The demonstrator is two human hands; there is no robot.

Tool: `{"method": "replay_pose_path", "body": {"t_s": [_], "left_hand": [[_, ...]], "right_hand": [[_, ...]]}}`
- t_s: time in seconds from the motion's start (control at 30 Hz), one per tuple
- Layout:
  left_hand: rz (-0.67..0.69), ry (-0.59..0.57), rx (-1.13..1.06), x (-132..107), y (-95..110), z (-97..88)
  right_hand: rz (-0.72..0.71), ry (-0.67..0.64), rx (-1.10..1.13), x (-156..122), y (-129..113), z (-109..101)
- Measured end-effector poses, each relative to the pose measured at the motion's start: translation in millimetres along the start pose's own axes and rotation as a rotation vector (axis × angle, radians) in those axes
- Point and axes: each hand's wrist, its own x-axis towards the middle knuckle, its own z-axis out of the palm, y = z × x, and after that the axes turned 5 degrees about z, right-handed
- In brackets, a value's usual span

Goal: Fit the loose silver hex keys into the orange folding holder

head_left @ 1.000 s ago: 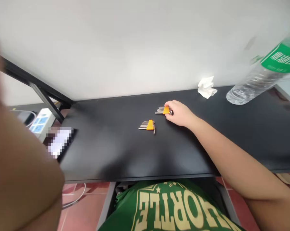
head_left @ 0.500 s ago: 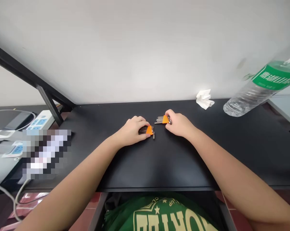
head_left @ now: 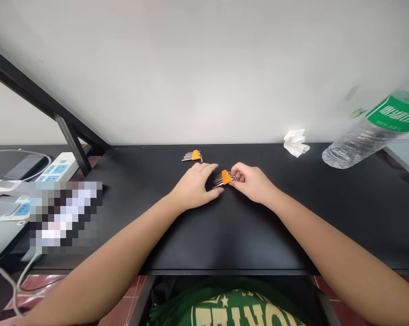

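Observation:
In the middle of the black desk is a hex key set [head_left: 226,177], several metal keys in an orange holder. My right hand [head_left: 251,181] pinches its bent ends on the right side. Around the long ends of the same set, my left hand [head_left: 199,188] is spread, thumb and fingers apart on either side; whether it touches the keys I cannot tell. A second hex key set [head_left: 195,155], also with an orange holder, lies farther back near the wall, beyond my left hand and apart from it.
A crumpled white tissue [head_left: 296,142] lies at the desk's back edge, with a large clear bottle [head_left: 357,140] with a green label right of it. At left are a power strip [head_left: 60,167], cables, a blurred-out patch and a slanted black metal frame [head_left: 72,140].
My left hand has let go of its hex key set, which now lies farther back. My right hand has brought the other set left and toward me, between both hands.

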Motion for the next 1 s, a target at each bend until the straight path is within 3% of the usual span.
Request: {"method": "replay_pose_path", "body": {"t_s": [0.13, 0.27, 0.47, 0.63, 0.8, 1.0], "left_hand": [[-0.088, -0.053, -0.141, 5, 5, 7.5], [-0.152, -0.013, -0.218, 3, 4, 6.4], [0.022, -0.001, 0.051, -1, 2, 7.8], [-0.002, -0.047, 0.127, 0, -8, 1.1], [-0.069, -0.072, 0.107, -1, -25, -11.8], [-0.03, -0.084, 0.034, -2, -32, -12.9]], "right_hand": [[0.001, -0.027, 0.129, -8, -8, 9], [0.07, -0.089, 0.321, -12, -13, 16], [0.198, -0.134, 0.501, -9, -17, 15], [0.285, -0.1, 0.533, -4, -10, -6], [0.327, -0.109, 0.226, -1, -2, -21], [0.188, -0.031, -0.289, 0, -2, -25]]}}
